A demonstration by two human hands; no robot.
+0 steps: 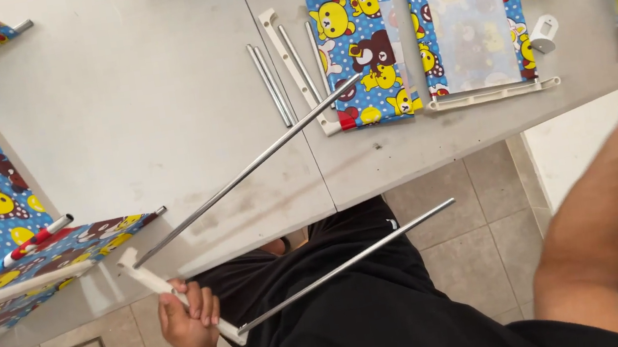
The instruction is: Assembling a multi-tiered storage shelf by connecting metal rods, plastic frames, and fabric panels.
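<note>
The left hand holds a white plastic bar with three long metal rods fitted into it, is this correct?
Not quite. In the head view the left hand holds the white plastic bar, but only two long metal rods are fitted into it, not three.

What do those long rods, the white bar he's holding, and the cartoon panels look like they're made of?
Rods: likely metal, thin, silvery with a bright sheen. White bar in the left hand: probably plastic, matte cream. Cartoon panels: seemingly thin printed fabric, lying flat.
</note>
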